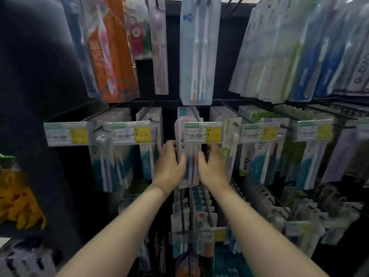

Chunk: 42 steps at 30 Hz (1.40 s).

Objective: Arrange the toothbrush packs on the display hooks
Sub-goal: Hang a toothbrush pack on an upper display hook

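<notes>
Both left hand [170, 164] and right hand [214, 166] pinch the clear-plastic pink-and-purple toothbrush pack [190, 166] by its edges, probably squaring it on the black wire hook [195, 113].

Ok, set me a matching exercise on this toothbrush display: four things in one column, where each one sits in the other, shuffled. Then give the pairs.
Things
1. orange pack
2. pale blue twin pack
3. middle-row pack
4. bracelet

Places
A. gripped by the left hand and the right hand
B. top row, left
C. on the left arm, at the wrist
D. top row, centre

Pairs: 1-B, 2-D, 3-A, 4-C
</notes>
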Tool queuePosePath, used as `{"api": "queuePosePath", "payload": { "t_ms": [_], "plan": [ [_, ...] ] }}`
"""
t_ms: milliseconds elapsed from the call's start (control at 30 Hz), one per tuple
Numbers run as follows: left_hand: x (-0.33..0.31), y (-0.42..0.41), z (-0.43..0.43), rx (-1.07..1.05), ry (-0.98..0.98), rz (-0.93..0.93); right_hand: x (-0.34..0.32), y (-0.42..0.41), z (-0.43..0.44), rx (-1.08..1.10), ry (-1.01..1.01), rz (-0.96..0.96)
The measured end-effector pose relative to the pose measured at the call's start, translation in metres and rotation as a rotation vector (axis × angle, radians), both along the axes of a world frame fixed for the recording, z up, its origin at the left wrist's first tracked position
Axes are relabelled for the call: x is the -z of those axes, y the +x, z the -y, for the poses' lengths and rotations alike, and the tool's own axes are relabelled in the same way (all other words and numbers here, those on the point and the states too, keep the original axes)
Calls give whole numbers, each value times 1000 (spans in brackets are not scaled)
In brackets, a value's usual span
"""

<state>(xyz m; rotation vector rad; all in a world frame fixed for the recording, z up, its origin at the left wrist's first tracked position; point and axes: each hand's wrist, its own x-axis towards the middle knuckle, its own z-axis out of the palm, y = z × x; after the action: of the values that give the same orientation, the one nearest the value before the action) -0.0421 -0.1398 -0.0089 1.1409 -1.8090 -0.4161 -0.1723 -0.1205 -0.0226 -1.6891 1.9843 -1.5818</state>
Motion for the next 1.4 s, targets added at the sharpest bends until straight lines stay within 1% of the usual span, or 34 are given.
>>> {"api": "queuePosePath", "payload": {
  "t_ms": [100, 200, 333, 467, 533, 733, 867, 1067, 1233, 1400],
  "plan": [
    [5, -8, 4, 32, -55, -107, 8, 4, 7, -5, -21, 53],
    [7, -13, 4, 58, -68, -221, 12, 3, 6, -46, -119, 104],
    [9, -18, 7, 95, -30, -332, 12, -1, 9, -137, -167, 193],
    [10, -22, 10, 118, 26, -413, 14, -5, 17, -192, -166, 193],
    [11, -22, 11, 137, 35, -432, 15, -7, 21, -201, -157, 208],
    [10, -20, 15, 135, -5, -467, 7, -8, 15, -289, -188, 348],
    [9, -17, 17, 126, 7, -507, 5, -8, 18, -328, -177, 374],
    [9, -7, 10, 125, 44, -594, 4, -3, 18, -402, -112, 335],
    [13, 6, 7, 48, 82, -599, 6, 7, 15, -433, -60, 299],
    [17, 25, -6, 31, 34, -606, 10, 21, 13, -511, -84, 259]
  ]
}}
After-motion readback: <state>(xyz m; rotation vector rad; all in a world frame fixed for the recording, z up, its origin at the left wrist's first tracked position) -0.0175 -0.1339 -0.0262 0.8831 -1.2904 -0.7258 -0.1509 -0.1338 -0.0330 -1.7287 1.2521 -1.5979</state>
